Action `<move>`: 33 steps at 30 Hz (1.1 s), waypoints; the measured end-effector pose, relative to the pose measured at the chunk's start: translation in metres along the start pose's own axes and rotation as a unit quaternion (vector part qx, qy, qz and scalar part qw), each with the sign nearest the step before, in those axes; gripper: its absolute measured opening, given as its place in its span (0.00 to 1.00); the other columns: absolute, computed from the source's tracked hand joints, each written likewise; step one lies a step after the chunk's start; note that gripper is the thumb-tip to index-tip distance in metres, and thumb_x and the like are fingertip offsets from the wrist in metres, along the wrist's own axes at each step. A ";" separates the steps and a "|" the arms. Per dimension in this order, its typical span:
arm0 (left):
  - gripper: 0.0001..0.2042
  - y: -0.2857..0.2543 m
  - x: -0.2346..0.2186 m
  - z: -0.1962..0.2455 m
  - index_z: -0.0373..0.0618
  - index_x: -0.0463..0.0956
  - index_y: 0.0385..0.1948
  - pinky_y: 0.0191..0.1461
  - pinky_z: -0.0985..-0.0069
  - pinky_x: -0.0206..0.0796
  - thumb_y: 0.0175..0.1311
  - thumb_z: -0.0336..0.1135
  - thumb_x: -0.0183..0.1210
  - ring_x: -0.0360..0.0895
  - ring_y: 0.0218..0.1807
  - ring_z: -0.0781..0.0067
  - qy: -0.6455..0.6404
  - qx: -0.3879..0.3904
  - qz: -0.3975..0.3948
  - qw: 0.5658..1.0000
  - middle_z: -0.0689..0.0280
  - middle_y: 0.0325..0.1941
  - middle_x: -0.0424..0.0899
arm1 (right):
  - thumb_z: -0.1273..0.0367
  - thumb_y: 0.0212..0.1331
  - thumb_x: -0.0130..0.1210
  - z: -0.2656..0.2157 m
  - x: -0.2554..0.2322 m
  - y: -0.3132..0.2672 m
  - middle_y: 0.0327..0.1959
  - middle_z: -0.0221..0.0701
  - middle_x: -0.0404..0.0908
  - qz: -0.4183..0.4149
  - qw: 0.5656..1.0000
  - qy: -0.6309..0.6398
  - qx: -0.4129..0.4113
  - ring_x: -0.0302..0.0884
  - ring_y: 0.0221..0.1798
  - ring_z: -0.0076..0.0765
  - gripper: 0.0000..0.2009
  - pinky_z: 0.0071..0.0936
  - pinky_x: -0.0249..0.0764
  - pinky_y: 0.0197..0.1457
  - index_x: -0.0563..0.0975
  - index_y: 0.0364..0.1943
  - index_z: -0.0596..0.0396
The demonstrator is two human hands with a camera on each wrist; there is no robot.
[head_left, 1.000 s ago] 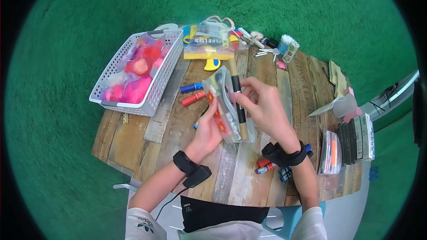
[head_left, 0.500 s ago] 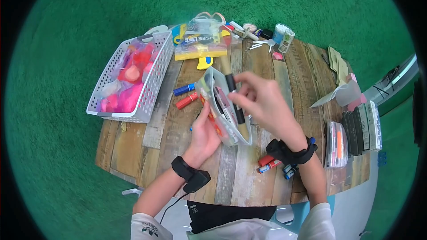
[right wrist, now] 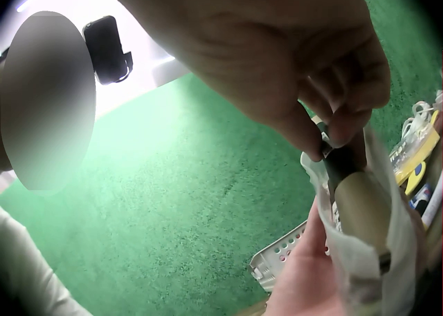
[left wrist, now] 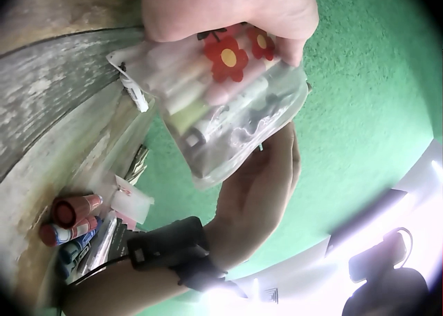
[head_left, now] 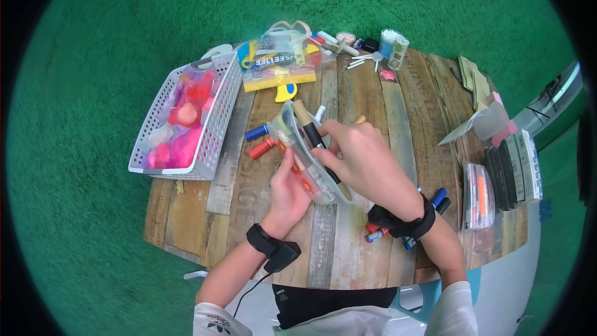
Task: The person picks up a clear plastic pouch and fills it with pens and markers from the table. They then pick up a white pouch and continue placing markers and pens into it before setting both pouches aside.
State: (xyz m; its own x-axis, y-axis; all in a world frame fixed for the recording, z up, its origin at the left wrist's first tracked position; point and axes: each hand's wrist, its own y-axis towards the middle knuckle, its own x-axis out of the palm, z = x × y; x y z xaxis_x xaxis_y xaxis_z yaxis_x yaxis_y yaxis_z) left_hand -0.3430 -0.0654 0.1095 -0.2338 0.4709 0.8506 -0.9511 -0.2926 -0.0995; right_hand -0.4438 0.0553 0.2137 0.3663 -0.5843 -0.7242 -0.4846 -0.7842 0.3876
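Observation:
A translucent pouch [left wrist: 232,119] printed with red flowers is held tilted above the table, its mouth gaping. My left hand [head_left: 290,194] grips it from the left, thumb across the flowered side, with pens showing through the plastic. My right hand [head_left: 368,157] pinches a thick tan-and-black marker [head_left: 304,118] between thumb and fingers at the pouch's mouth. In the right wrist view the marker's tan end [right wrist: 365,207] lies between the pouch's walls. Blue [head_left: 255,132] and red [head_left: 261,148] markers lie on the table just left of the pouch.
A white basket [head_left: 222,126] of pink and red items stands at the left. Behind lie a yellow-edged zip bag [head_left: 280,79] and cotton swabs [head_left: 357,61]. Several markers [head_left: 441,198] lie beneath my right wrist. A clear case [head_left: 479,196] and upright boxes [head_left: 523,165] stand at the right.
The marker has gone from lying along the pouch's right side to sitting lower within its mouth. My right hand has moved with it, closer over the opening. The head view has shifted slightly.

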 end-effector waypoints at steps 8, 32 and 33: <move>0.23 0.000 0.001 -0.002 0.49 0.65 0.62 0.68 0.60 0.61 0.74 0.53 0.44 0.71 0.62 0.64 0.036 0.029 0.022 0.999 0.63 0.60 0.74 | 0.70 0.55 0.59 -0.001 -0.004 0.001 0.23 0.52 0.78 -0.036 0.999 0.016 0.028 0.78 0.31 0.60 0.09 0.49 0.73 0.35 0.77 0.33 0.65; 0.31 0.010 -0.003 0.020 0.56 0.59 0.69 0.47 0.59 0.73 0.69 0.61 0.44 0.79 0.48 0.59 -0.076 0.068 0.022 0.995 0.65 0.65 0.72 | 0.68 0.46 0.66 0.103 -0.051 -0.030 0.19 0.43 0.80 -0.259 0.933 -0.111 0.222 0.82 0.23 0.42 0.12 0.36 0.77 0.32 0.77 0.26 0.65; 0.31 0.010 -0.003 0.020 0.56 0.59 0.69 0.47 0.59 0.73 0.69 0.61 0.44 0.79 0.48 0.59 -0.078 0.070 0.022 0.994 0.65 0.65 0.72 | 0.68 0.47 0.66 0.103 -0.048 -0.031 0.21 0.44 0.81 -0.258 0.932 -0.152 0.203 0.83 0.25 0.45 0.12 0.37 0.77 0.35 0.78 0.28 0.64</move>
State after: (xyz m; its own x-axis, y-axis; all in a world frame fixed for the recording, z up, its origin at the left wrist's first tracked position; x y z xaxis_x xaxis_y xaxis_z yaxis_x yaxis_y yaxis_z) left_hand -0.3476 -0.0860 0.1159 -0.2300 0.3227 0.9181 -0.9002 -0.4289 -0.0748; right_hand -0.5276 0.1293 0.1777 0.4223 -0.0171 -0.9063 -0.5892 -0.7650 -0.2601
